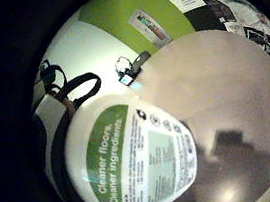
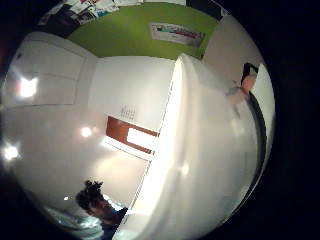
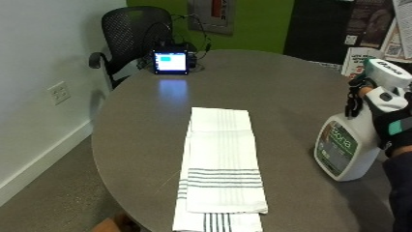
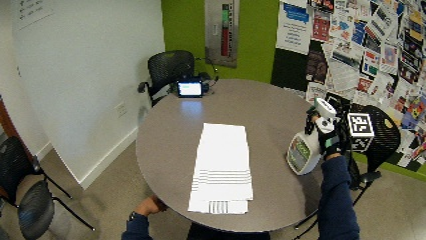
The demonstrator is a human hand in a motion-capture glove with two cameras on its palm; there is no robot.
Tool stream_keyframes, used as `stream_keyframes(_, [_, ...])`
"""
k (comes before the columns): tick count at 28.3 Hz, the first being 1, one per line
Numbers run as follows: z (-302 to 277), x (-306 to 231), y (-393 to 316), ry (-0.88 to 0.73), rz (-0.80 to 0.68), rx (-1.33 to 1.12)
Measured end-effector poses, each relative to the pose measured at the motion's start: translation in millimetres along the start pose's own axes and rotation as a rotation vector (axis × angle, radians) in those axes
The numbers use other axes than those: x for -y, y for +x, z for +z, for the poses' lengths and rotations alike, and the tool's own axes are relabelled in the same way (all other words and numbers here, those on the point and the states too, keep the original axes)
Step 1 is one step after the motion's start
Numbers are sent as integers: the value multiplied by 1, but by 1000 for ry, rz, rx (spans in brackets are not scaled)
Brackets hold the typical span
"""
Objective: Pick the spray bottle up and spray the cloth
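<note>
Gripping the spray bottle (image 3: 347, 145) by its neck, the right hand (image 3: 386, 113) has it tilted just above the worktop (image 3: 141, 125), right of the striped cloth (image 3: 220, 164).

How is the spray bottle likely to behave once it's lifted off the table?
The spray bottle looks like rigid plastic, so it should keep its shape. It is large; if full, probably heavy. The gloved right hand grips only the neck, so its body may swing.

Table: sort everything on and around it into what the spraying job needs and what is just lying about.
Job:
spray bottle, gripped at the neck
gloved right hand
striped cloth, flat on the table

Lying about:
small screen at the far edge
black chair behind it
</note>
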State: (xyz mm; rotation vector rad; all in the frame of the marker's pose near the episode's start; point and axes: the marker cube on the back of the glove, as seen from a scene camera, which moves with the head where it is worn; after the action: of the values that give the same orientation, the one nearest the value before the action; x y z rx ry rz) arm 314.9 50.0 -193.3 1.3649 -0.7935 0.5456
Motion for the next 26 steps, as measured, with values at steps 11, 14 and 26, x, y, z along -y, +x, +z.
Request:
stream_keyframes(11, [-30,2,-7,23,-16,-17])
stream_keyframes(14, [-52,-5,-3,7,-20,6])
stream_keyframes(26, [-91,-53,-34,-37,-93,-75])
